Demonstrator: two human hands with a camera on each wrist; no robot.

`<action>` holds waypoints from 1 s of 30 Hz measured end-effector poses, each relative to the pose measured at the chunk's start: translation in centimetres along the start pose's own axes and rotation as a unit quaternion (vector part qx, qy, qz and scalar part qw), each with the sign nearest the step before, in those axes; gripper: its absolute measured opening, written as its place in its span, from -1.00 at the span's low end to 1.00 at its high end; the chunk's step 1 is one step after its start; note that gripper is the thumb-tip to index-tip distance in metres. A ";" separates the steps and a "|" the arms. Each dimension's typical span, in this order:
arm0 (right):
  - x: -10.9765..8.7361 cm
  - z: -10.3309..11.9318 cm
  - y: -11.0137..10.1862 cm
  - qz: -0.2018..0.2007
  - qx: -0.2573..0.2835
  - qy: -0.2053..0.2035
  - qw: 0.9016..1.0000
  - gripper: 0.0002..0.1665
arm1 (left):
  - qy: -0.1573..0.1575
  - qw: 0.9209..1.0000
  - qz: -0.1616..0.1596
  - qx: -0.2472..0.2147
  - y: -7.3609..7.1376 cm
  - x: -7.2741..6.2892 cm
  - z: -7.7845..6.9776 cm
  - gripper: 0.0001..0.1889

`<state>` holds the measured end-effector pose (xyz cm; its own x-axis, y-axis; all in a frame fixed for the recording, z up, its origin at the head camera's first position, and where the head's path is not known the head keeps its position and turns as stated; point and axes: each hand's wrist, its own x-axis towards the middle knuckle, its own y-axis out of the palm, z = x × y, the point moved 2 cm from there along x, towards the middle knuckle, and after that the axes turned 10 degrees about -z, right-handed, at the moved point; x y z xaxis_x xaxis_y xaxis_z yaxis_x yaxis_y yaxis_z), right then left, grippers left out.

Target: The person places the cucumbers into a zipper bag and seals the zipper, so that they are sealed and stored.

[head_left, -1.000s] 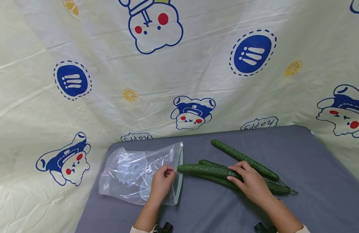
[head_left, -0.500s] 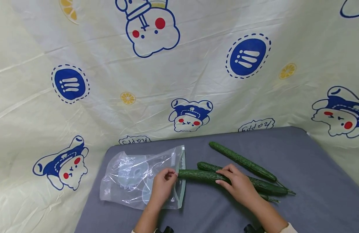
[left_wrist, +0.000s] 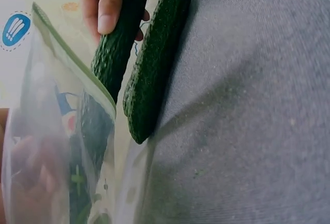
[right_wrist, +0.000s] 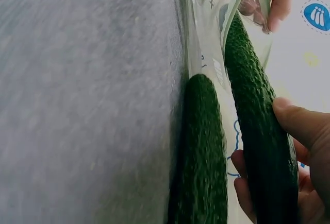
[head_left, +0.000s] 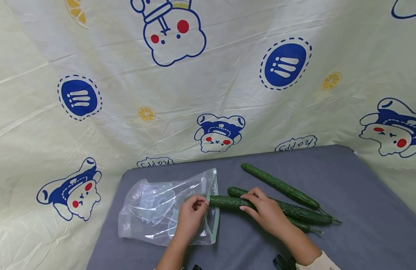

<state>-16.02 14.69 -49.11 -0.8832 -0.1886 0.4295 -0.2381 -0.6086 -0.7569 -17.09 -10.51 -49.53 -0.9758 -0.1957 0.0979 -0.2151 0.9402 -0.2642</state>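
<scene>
Left hand (head_left: pixel 191 215) pinches a bag (head_left: pixel 150 228) near the surface's (head_left: pixel 329 172) left edge; right hand (head_left: pixel 267 213) grips a likely stiff cucumber (head_left: pixel 228 202), best held mid-length.

A grey cloth-covered table (head_left: pixel 329 172) bears a clear plastic bag (head_left: pixel 162 210) and cucumbers (head_left: pixel 280 186).
</scene>
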 end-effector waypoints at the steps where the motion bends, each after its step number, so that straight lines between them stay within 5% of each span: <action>1: 0.1 0.1 0.1 -0.001 0.001 -0.001 1.000 -0.58 | -0.003 1.000 0.001 -0.006 0.0 -0.1 -0.1 -0.91; 10: 0.6 1.7 1.1 0.003 0.010 0.009 1.000 -0.57 | -0.004 0.999 0.007 -0.033 0.2 -0.5 -0.5 -0.89; 15: 0.5 2.5 1.7 0.033 0.012 0.029 0.999 -0.59 | -0.009 1.000 0.003 -0.027 0.0 -0.7 -0.5 -0.87; 30: -0.3 2.3 4.0 0.129 0.056 0.005 0.990 -0.55 | -0.020 1.000 0.014 -0.014 -0.4 -0.3 -0.2 -0.90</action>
<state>-15.72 10.55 -51.11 -0.9128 -0.3419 0.2233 0.0419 -0.6225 -0.7815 -16.67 -10.73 -49.25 -0.9823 -0.1800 0.0523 -0.1874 0.9528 -0.2391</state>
